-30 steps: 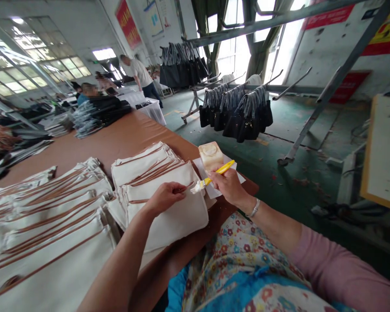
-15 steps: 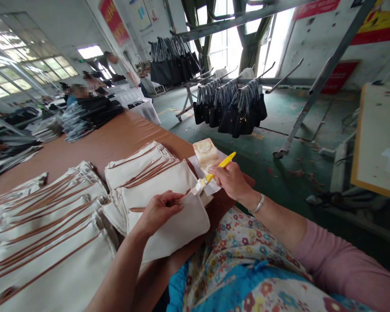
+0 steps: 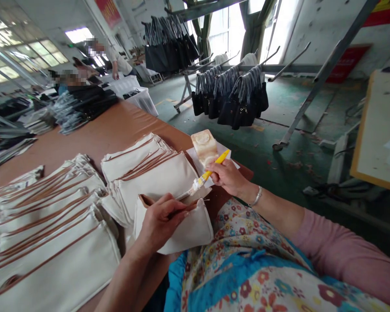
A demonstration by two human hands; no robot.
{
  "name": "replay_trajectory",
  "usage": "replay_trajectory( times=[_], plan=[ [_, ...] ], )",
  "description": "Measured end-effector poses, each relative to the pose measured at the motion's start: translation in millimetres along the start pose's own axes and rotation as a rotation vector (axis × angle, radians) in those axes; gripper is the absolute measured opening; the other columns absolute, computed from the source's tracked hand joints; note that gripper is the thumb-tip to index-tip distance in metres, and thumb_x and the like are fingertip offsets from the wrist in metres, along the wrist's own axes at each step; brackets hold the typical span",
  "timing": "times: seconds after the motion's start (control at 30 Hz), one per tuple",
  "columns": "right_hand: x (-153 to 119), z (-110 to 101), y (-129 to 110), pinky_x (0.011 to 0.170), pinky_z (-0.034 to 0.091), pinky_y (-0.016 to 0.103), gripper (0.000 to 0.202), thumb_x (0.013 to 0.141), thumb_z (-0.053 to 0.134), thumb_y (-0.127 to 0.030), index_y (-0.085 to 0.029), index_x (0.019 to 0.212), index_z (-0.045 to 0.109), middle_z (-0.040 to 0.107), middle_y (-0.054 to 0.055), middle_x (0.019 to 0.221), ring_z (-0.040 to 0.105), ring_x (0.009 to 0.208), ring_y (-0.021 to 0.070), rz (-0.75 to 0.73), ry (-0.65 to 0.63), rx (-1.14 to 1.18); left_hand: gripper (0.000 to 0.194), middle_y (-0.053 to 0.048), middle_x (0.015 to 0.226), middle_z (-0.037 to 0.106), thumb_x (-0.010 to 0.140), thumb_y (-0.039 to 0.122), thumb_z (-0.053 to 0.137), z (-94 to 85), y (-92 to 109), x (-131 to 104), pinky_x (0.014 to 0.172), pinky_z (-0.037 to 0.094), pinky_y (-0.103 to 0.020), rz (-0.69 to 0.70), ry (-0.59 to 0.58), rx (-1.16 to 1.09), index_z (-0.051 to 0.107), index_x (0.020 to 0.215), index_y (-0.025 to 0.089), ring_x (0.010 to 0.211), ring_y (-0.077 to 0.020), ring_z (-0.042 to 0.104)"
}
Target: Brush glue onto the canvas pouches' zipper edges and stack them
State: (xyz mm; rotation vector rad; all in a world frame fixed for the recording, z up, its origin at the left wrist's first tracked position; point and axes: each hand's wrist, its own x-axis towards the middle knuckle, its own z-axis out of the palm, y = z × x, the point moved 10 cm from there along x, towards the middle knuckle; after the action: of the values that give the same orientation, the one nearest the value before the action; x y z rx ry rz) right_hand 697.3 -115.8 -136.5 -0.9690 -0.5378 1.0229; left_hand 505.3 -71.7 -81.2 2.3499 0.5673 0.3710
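Note:
My left hand (image 3: 164,219) pinches the top edge of a white bag piece (image 3: 185,232), whose opening gapes and shows a brown lining at its left end. In my right hand (image 3: 225,175) is a yellow-handled brush (image 3: 221,157), tilted down to the left. White paste covers its bristles, which are close to the edge of the piece. Behind the brush, a cream-coloured container (image 3: 204,144) stands on white paper (image 3: 225,151). Stacked white pieces with brown edging (image 3: 159,175) lie just beyond my left hand.
More white pieces (image 3: 68,260) cover the left of the brown table (image 3: 143,115). Black bags (image 3: 243,104) hang on a metal rack (image 3: 299,110) beyond it. A white bin (image 3: 146,102) and people are at the back left. Another table (image 3: 383,138) stands at the right.
The held piece has been pulled nearer to me and its top edge now gapes. My left hand has moved slightly down and right. The brush is still in my right hand. The camera view has shifted.

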Motion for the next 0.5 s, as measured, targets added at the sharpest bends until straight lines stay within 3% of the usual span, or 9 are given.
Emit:
replay_trajectory(
  times=[0.1, 0.17, 0.33, 0.4, 0.5],
  plan=[
    [-14, 14, 9, 0.035, 0.015, 0.019, 0.017, 0.068, 0.07, -0.027, -0.018, 0.071, 0.056, 0.041, -0.01, 0.038, 0.024, 0.032, 0.0045, 0.115, -0.132, 0.028, 0.013, -0.002, 0.078, 0.058, 0.088, 0.028, 0.066, -4.1, 8, -4, 0.059, 0.046, -0.02, 0.068, 0.056, 0.123, 0.076, 0.089, 0.02, 0.065, -0.0099, 0.058],
    [-19, 12, 2, 0.035, 0.016, 0.019, 0.014, 0.068, 0.069, -0.025, -0.017, 0.071, 0.058, 0.041, -0.01, 0.037, 0.023, 0.031, 0.0043, 0.126, -0.181, 0.013, 0.013, -0.001, 0.078, 0.058, 0.089, 0.028, 0.066, -6.6, 9, -8, 0.059, 0.046, -0.02, 0.103, 0.078, 0.183, 0.076, 0.09, 0.02, 0.064, -0.0096, 0.059],
    [-15, -8, -22, 0.035, 0.017, 0.019, 0.014, 0.068, 0.069, -0.024, -0.017, 0.068, 0.056, 0.042, -0.009, 0.037, 0.023, 0.03, 0.004, 0.023, -0.063, 0.02, 0.011, -0.001, 0.077, 0.058, 0.088, 0.027, 0.068, -8.3, 13, -13, 0.058, 0.044, -0.019, 0.191, 0.117, 0.241, 0.074, 0.088, 0.018, 0.064, -0.0091, 0.059],
    [-16, 0, -19, 0.036, 0.017, 0.019, 0.014, 0.069, 0.069, -0.025, -0.017, 0.069, 0.057, 0.043, -0.009, 0.038, 0.024, 0.031, 0.004, 0.023, -0.076, 0.045, 0.01, -0.001, 0.078, 0.058, 0.089, 0.026, 0.068, -7.0, 15, -12, 0.058, 0.044, -0.019, 0.204, 0.109, 0.245, 0.074, 0.089, 0.019, 0.064, -0.0086, 0.059],
    [-25, 21, -10, 0.037, 0.017, 0.019, 0.013, 0.071, 0.068, -0.025, -0.016, 0.07, 0.059, 0.043, -0.009, 0.038, 0.025, 0.032, 0.0041, 0.085, -0.194, 0.047, 0.01, -0.001, 0.078, 0.059, 0.09, 0.025, 0.066, -8.0, 18, -11, 0.059, 0.045, -0.019, 0.195, 0.111, 0.248, 0.074, 0.089, 0.019, 0.064, -0.0086, 0.059]
  ],
)
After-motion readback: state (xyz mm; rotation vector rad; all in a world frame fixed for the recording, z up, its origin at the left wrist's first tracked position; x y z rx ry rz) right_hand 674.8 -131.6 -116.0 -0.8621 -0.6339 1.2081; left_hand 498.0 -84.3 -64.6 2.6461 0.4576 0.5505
